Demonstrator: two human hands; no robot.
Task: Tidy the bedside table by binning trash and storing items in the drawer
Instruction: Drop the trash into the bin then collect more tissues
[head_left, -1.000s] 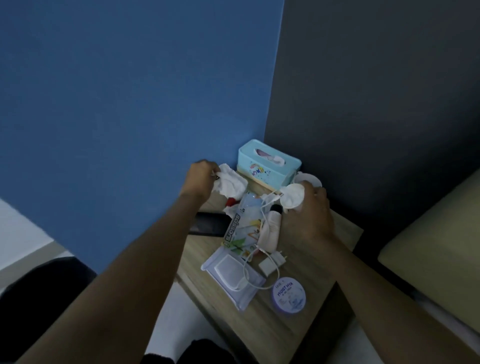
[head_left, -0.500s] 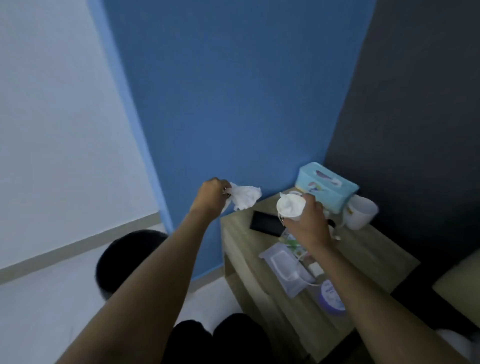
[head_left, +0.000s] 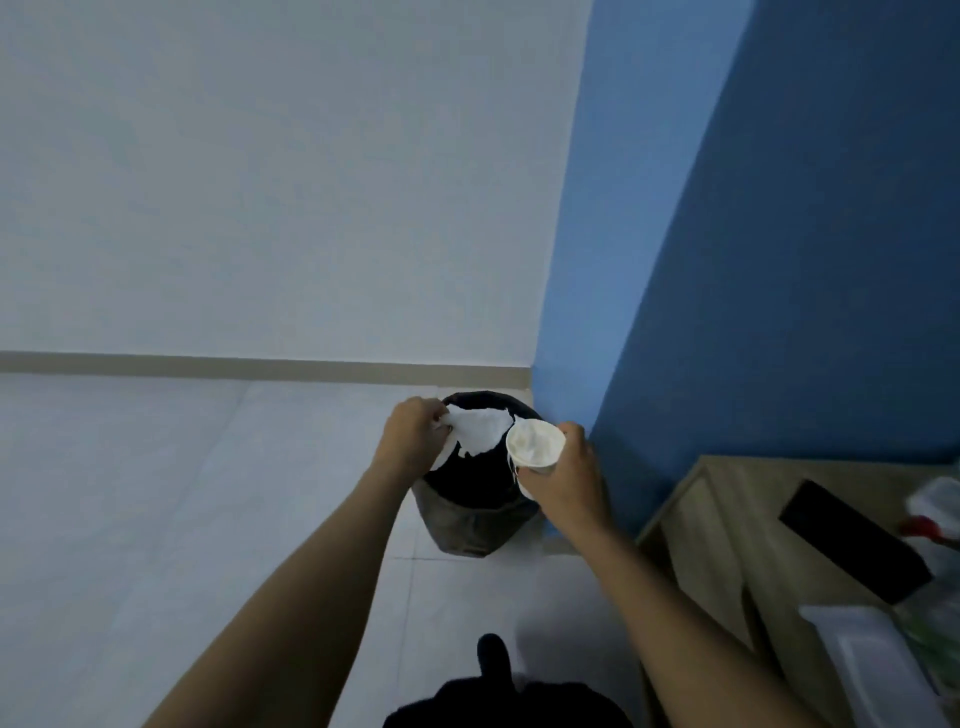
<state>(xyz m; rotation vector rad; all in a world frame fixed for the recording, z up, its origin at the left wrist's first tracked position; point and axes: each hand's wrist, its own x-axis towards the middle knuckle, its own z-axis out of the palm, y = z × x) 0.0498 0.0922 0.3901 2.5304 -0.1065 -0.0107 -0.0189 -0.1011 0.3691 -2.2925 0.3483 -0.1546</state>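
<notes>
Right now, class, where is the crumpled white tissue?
In the head view, the crumpled white tissue is pinched in the left hand above the black bin, beside the paper cup held by the right hand.

White tissue (head_left: 480, 434), black bin (head_left: 470, 512)

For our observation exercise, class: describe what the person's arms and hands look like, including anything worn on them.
Both arms are bare as far up as the frame shows, with no sleeves. The left hand and right hand wear no gloves, and no watch, bracelet or ring is visible. No markings show.
</notes>
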